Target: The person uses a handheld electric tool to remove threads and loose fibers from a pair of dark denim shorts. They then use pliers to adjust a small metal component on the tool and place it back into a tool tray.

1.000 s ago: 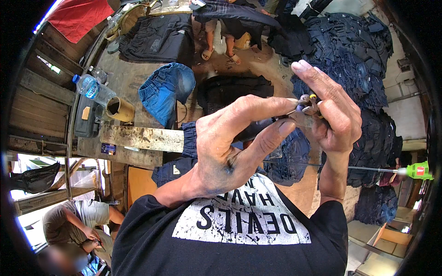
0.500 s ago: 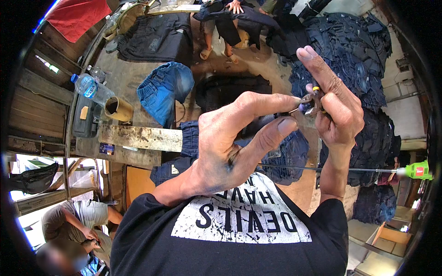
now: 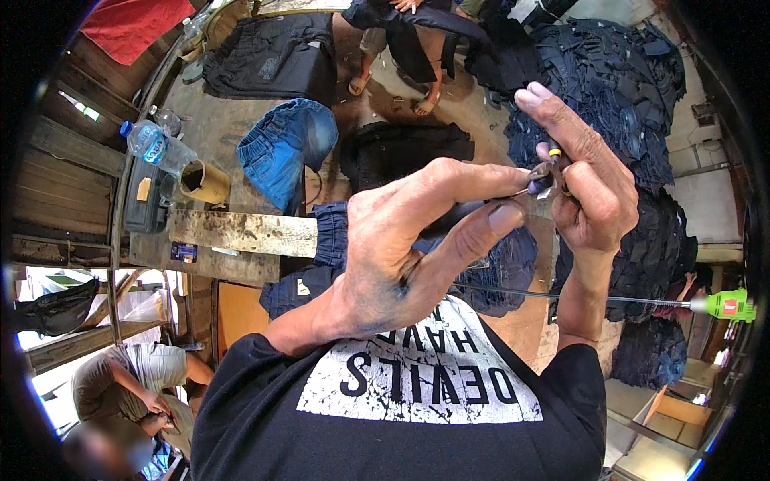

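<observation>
My left hand [image 3: 409, 232] is raised in the middle, back of the hand up, with a dark smudge near the thumb. Its forefinger and thumb pinch at a thin metal tip [image 3: 522, 192]; whatever else lies inside the grip is hidden. My right hand [image 3: 597, 188] is closed around a small dark-jawed metal tool [image 3: 545, 172], pliers-like, with a yellow-ended handle, its forefinger stretched out past it. The jaws meet the left fingertips, with a small purplish bit between them. Behind the left wrist passes a thin black flexible shaft [image 3: 593, 296], leading right to a green power tool [image 3: 728, 305].
A wooden board [image 3: 241, 232] juts from the worktable [image 3: 208, 148] into dark blue trousers [image 3: 330, 232]. Blue denim shorts [image 3: 277, 148], a water bottle [image 3: 156, 148] and a bamboo cup [image 3: 210, 183] lie leftward. Dark cloth piles [image 3: 609, 88] fill the right. Other people [image 3: 128, 385] are nearby.
Both hands have shifted very slightly right, still meeting at the small tool. At the far side, another person's feet and the dark cloth there have moved.
</observation>
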A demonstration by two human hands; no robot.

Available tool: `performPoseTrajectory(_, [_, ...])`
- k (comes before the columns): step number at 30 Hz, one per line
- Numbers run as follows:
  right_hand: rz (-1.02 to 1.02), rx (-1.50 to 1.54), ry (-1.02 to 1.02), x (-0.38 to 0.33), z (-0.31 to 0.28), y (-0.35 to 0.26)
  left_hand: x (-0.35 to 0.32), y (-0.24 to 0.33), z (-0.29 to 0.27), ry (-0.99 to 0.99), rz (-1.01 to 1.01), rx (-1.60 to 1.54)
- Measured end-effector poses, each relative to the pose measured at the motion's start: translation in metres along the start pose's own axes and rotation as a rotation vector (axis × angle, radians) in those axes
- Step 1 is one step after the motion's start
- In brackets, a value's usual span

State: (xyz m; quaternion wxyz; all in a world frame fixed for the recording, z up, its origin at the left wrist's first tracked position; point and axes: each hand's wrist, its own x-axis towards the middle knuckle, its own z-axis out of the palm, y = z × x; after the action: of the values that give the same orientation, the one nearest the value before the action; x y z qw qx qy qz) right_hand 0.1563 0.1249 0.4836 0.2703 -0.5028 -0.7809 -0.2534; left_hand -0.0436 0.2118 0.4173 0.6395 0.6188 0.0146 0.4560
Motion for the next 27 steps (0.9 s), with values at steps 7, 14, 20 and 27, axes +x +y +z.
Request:
performPoseTrajectory(7, [-0.041, 0.037, 0.01, -0.006, 0.002, 0.002, 0.002, -0.006, -0.002, -0.057, 0.103, 0.049])
performPoseTrajectory(14, [-0.103, -0.004, 0.016, -0.006, 0.002, 0.007, 0.001, -0.002, -0.002, -0.078, 0.05, 0.049])
performPoseTrajectory(20, [-0.096, 0.019, 0.063, -0.01, 0.006, 0.008, 0.002, -0.006, -0.001, -0.075, 0.099, 0.066])
performPoseTrajectory(27, [-0.125, 0.067, 0.057, -0.017, 0.011, 0.016, 0.002, -0.007, 0.0, -0.085, 0.079, 0.08])
